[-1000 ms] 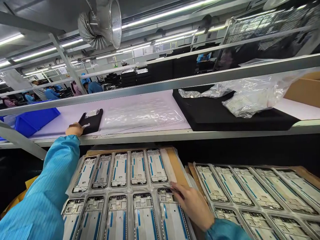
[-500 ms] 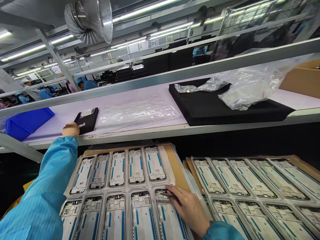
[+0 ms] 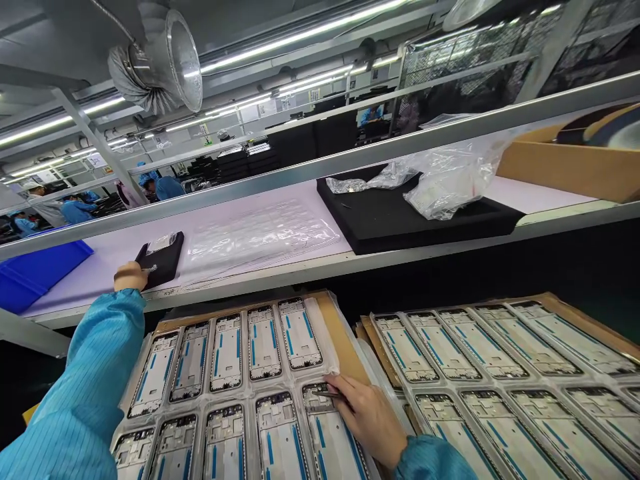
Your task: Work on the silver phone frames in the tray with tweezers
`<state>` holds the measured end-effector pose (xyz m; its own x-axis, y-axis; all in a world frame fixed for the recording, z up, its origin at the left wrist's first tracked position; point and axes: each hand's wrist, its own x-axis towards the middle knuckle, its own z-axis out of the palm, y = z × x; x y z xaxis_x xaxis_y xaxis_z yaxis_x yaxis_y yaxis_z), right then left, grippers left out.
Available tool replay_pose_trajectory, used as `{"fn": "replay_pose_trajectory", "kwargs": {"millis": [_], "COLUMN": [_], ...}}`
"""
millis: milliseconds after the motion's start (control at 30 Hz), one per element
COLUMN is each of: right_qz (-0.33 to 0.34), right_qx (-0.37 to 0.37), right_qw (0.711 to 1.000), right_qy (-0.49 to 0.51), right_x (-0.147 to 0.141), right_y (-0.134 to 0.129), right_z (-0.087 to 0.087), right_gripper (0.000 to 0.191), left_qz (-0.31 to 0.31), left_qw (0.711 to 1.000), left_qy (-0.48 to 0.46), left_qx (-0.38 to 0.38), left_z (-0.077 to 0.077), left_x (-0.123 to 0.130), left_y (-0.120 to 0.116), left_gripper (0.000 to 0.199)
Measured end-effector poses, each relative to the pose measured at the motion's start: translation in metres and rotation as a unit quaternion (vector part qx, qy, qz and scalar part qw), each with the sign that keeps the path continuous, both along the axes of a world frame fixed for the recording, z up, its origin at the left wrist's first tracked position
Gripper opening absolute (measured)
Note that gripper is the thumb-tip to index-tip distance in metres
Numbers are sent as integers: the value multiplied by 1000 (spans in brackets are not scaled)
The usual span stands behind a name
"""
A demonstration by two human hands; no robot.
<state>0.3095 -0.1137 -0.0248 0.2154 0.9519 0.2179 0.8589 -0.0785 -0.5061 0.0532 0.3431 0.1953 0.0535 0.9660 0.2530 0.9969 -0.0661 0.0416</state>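
Note:
My left hand (image 3: 130,275) is reached out to the shelf with its fingers closed at the near left corner of a small black pad (image 3: 170,260). A thin dark piece (image 3: 141,253) sticks up by its fingers; I cannot tell what it is. On the pad lies a small clear bag (image 3: 162,243). My right hand (image 3: 367,417) pinches a pair of tweezers (image 3: 325,394), their tips over the top end of a phone frame (image 3: 333,440) with blue strips. That frame sits in a clear plastic tray (image 3: 295,385) holding several like it.
A second tray of phone frames (image 3: 453,343) is at the right. Along the shelf (image 3: 260,268) are a blue bin (image 3: 43,267), clear plastic sheets (image 3: 260,230), a large black foam pad (image 3: 425,230) with plastic bags (image 3: 450,187), and a cardboard box (image 3: 565,163). Other people work far behind.
My view has turned a little to the right, so more of the cardboard box shows. Both hands keep about the same places at the black pad and the phone frame.

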Motion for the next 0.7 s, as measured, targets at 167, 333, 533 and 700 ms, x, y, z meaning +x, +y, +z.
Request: {"fn": "replay_pose_trajectory", "kwargs": {"millis": [167, 333, 533, 700], "right_qz": [6, 8, 18, 26], "right_qx": [25, 47, 56, 74], "right_qw": [1000, 999, 998, 997], "right_qy": [9, 2, -5, -11], "right_x": [0, 0, 4, 6], "right_y": [1, 0, -1, -1], "right_z": [0, -5, -12, -13], "right_gripper": [40, 42, 42, 44], "left_qz": [16, 2, -23, -15], "left_qw": [1000, 998, 996, 995], "left_qy": [2, -36, -79, -101], "left_qx": [11, 41, 36, 15], "left_z": [0, -2, 0, -1], "left_x": [-2, -6, -16, -21], "left_y": [2, 5, 6, 5], "left_gripper": [18, 14, 23, 16]}}
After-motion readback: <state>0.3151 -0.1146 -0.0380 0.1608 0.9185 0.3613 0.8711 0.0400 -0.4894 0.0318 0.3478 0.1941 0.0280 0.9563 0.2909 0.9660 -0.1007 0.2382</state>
